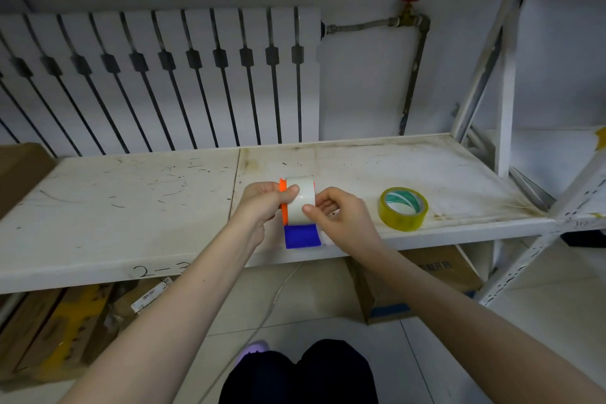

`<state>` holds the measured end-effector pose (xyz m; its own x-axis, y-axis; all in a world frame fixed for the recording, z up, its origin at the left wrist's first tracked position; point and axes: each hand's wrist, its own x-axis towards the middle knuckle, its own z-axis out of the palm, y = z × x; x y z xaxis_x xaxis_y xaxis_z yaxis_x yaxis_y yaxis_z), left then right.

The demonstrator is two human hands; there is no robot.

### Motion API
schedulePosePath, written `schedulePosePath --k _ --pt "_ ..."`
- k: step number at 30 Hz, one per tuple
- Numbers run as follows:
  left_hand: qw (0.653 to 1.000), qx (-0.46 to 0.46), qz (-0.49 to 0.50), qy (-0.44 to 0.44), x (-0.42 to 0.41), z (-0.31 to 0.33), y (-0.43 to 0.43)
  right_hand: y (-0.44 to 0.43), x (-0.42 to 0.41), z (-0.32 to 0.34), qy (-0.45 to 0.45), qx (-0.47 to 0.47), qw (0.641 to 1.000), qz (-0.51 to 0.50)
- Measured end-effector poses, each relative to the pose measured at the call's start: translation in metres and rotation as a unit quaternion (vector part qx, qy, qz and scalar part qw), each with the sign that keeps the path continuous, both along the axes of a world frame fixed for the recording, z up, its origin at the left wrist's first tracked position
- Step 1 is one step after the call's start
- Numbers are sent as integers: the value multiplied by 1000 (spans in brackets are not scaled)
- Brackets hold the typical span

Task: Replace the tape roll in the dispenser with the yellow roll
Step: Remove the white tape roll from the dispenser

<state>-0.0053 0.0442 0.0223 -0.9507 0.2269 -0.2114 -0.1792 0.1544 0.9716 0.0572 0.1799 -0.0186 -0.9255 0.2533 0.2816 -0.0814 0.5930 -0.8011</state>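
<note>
The tape dispenser point(300, 236) has an orange frame and a blue handle and stands near the front edge of the white shelf point(131, 207). A whitish tape roll point(301, 188) sits in it. My left hand point(262, 203) grips the dispenser's orange left side, thumb on the roll. On the roll's right side, my right hand point(341, 216) pinches it with thumb and fingers. To the right of my hands, the yellow roll point(404, 208) lies flat on the shelf, untouched.
A white radiator point(157, 75) and a pipe with a red valve point(409, 6) are behind the shelf. A cardboard box point(19, 170) sits at the shelf's left end. More boxes point(426, 282) lie on the floor below. A white rack upright point(505, 108) stands at right.
</note>
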Motion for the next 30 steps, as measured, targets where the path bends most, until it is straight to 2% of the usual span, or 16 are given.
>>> schedulePosePath --k 12,21,25,30 --pt "999 17 -14 -28 6 -3 -7 4 3 1 -43 -139 989 15" --pt "999 -32 -1 3 3 -10 -3 9 -1 -6 -105 -172 979 18" --pt "999 -45 10 13 4 -14 2 13 -2 -9 -108 -152 982 19" --pt "998 -57 25 30 5 -14 10 15 -1 -9 -109 -179 978 14"
